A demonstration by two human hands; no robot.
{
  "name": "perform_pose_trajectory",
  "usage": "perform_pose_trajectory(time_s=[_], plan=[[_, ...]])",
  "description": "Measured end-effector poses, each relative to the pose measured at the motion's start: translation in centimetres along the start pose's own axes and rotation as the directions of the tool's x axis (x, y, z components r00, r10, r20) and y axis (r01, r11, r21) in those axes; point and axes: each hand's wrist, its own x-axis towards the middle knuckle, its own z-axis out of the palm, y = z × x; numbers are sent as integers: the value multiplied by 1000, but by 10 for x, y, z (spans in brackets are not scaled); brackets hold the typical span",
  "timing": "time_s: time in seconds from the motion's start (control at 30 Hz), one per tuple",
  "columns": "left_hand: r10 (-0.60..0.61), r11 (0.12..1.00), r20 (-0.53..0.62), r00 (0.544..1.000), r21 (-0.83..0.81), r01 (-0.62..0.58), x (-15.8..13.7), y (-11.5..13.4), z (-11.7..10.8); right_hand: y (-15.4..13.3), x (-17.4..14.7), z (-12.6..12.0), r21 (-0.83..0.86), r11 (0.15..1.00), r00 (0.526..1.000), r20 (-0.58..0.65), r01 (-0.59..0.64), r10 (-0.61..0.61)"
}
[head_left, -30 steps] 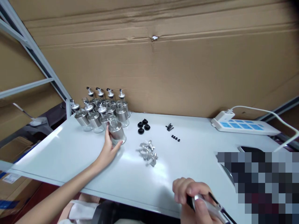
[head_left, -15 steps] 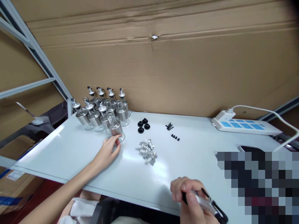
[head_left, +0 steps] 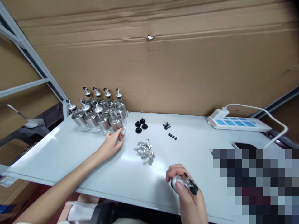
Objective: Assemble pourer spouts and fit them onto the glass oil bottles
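My left hand has its fingers curled against the lower part of a glass bottle with a steel sleeve and no spout on top. That bottle stands upright at the front right of a group of similar bottles, several of them fitted with silver spouts. Over the table's front part, my right hand is closed around a silver pourer spout with a black flip cap. Between the hands lies a pile of silver pourer tops.
Black round stoppers, thin black pieces and tiny black caps lie mid-table. A white power strip with a cable is at the back right, a phone before it. Cardboard walls the back.
My left hand and the spoutless bottle have shifted slightly back toward the row. My right hand has moved forward and left, turning the spout more upright. The view has shifted a little.
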Motion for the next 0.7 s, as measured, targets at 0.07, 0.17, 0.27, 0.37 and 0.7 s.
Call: perform_pose_trajectory(time_s=[0.07, 0.17, 0.27, 0.37, 0.7], plan=[[-5, 998, -14, 1000, -64, 4, -1, 11, 2, -5, 5, 1, -65, 997, 998, -37, -50, 48], [78, 964, -51, 996, -252, -89, -4, 38, 10, -17, 21, 4, -163, 985, 996, 47, -63, 72], [210, 829, -145, 967, -499, -254, -8, 66, 28, -31, 46, 9, -258, 963, 971, 241, 74, -10], [265, 679, -215, 940, -650, -340, -8, 82, 47, -40, 70, 15, -291, 931, 944, 305, 220, -128], [38, 406, -50, 998, -912, -61, -2, 83, 44, -2, 108, 31, -97, 940, 895, 353, 326, -274]])
